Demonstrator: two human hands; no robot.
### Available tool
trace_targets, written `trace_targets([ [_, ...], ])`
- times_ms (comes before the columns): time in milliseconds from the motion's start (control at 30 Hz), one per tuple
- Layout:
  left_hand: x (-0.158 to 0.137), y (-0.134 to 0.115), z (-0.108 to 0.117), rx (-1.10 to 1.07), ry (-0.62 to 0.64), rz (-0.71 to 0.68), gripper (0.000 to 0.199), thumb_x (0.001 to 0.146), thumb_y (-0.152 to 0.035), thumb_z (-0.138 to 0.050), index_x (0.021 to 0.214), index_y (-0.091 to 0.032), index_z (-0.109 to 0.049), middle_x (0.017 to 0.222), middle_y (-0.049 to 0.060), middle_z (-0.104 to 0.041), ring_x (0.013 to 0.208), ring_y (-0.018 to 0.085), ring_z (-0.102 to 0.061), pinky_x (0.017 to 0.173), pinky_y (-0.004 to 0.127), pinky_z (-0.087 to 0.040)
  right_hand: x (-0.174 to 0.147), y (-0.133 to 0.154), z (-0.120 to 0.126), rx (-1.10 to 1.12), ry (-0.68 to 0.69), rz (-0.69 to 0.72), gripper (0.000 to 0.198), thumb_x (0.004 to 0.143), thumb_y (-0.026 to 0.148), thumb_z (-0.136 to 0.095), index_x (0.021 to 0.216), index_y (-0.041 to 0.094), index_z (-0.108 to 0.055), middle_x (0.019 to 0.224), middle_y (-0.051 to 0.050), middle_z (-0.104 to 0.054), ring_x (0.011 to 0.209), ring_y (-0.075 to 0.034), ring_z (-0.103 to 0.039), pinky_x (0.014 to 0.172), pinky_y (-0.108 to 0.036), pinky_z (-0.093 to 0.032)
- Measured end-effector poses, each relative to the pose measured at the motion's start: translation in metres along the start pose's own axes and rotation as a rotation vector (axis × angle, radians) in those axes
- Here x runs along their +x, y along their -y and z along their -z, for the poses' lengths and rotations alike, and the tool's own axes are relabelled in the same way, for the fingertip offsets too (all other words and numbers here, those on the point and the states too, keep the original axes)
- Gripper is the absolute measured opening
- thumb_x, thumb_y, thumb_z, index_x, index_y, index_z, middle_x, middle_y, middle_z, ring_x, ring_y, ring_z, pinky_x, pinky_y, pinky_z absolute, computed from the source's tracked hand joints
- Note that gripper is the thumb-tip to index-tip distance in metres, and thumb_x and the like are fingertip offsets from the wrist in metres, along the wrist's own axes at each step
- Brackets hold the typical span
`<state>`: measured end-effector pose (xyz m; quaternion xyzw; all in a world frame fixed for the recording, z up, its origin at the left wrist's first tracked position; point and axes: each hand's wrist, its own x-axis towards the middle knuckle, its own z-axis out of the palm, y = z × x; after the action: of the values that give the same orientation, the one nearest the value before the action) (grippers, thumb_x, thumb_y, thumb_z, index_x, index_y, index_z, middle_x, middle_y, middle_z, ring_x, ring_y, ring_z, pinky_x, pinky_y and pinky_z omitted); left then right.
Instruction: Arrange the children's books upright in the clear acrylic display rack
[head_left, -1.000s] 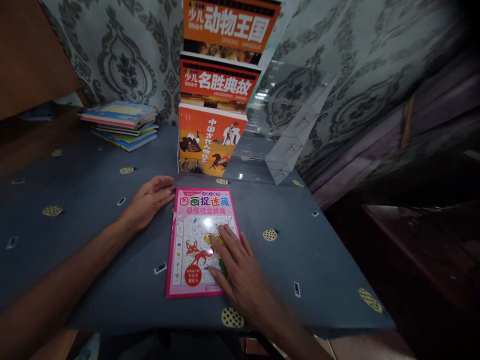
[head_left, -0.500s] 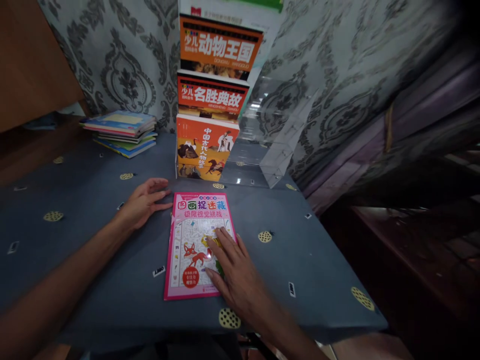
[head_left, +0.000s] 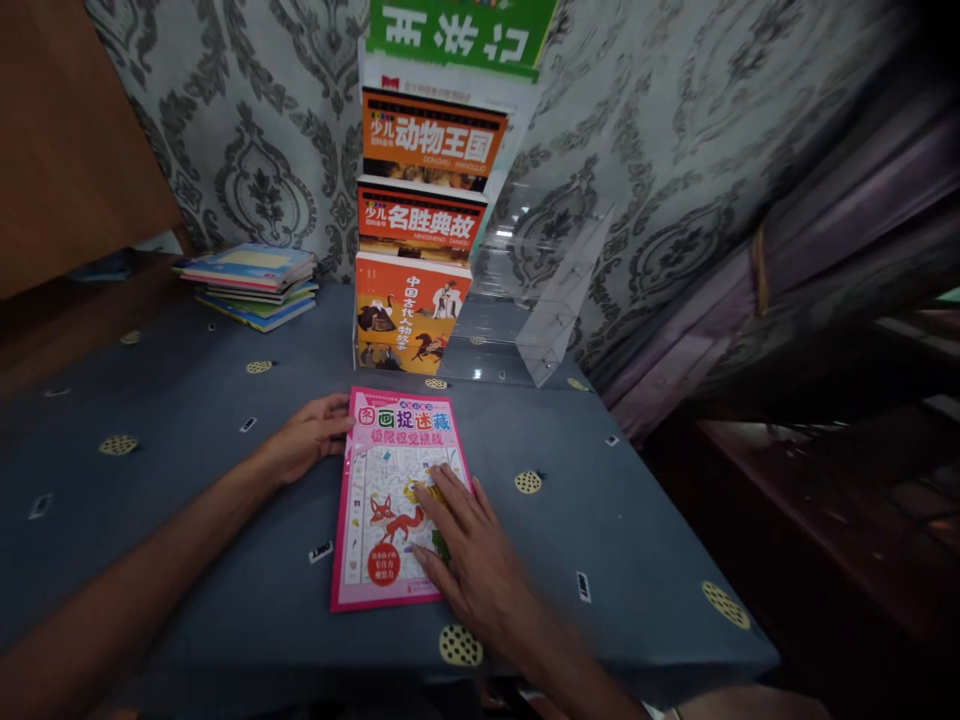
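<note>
A pink picture book (head_left: 401, 455) with a fox on its cover lies face up on the cloth-covered table, near its front edge. My right hand (head_left: 472, 545) rests flat on the book's lower right part, fingers spread, covering some of the cover picture. At the book's upper left edge is my left hand (head_left: 311, 437), its fingertips touching the border and the fingers loosely stretched. Neither hand lifts the book.
Behind the book stands a clear tiered rack (head_left: 551, 330), its left column holding several books, the lowest an orange book (head_left: 412, 315). A stack of thin books (head_left: 251, 285) sits at the back left. Patterned curtain (head_left: 270, 180) hangs behind the table (head_left: 600, 500).
My left hand has moved right, from just beside the book to touching its left edge. My right hand stays on the cover. The view has tilted up slightly.
</note>
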<state>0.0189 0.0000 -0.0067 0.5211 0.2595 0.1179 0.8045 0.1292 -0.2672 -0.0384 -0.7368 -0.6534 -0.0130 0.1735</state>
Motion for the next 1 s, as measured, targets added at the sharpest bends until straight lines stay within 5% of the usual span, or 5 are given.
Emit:
trace_targets([
  [367, -0.002, 0.006, 0.003, 0.038, 0.19, 0.067, 0.06, 0.078, -0.024, -0.081, 0.132, -0.018, -0.057, 0.111, 0.014, -0.077, 0.094, 0.027, -0.076, 0.075, 0.035, -0.063, 0.0, -0.002, -0.004, 0.107, -0.028, -0.007, 0.053, 0.101, 0.031, -0.052, 0.152, 0.02, -0.041, 0.159, -0.016, -0.042, 0.149, -0.034, -0.035, 0.12, -0.061, -0.033],
  [667, -0.006, 0.008, -0.011, -0.146, 0.252, 0.009, 0.058, 0.08, -0.018, -0.079, 0.133, -0.017, -0.056, 0.112, 0.014, -0.077, 0.099, 0.027, -0.076, 0.083, 0.035, -0.063, -0.007, -0.008, -0.004, 0.402, -0.254, -0.266, 0.075, 0.101, 0.036, -0.051, 0.164, 0.028, -0.009, 0.171, -0.013, -0.007, 0.156, -0.036, -0.017, 0.12, -0.061, -0.032],
  [800, -0.01, 0.005, -0.018, -0.218, 0.197, -0.028, 0.052, 0.079, -0.013, -0.078, 0.128, -0.015, -0.059, 0.11, 0.013, -0.078, 0.096, 0.026, -0.077, 0.081, 0.033, -0.064, 0.0, -0.014, -0.007, 0.776, -0.354, -0.473, 0.074, 0.096, 0.044, -0.058, 0.161, 0.029, -0.025, 0.167, -0.013, -0.027, 0.153, -0.036, -0.027, 0.123, -0.063, -0.026],
  [1000, -0.013, 0.005, -0.023, -0.297, 0.134, -0.063, 0.037, 0.082, -0.011, -0.075, 0.117, -0.015, -0.065, 0.104, 0.01, -0.079, 0.091, 0.022, -0.077, 0.079, 0.03, -0.063, 0.033, -0.013, 0.01, 1.651, -0.281, -0.733, 0.065, 0.08, 0.048, -0.077, 0.135, 0.019, -0.059, 0.125, -0.015, -0.072, 0.119, -0.034, -0.067, 0.101, -0.054, -0.054],
])
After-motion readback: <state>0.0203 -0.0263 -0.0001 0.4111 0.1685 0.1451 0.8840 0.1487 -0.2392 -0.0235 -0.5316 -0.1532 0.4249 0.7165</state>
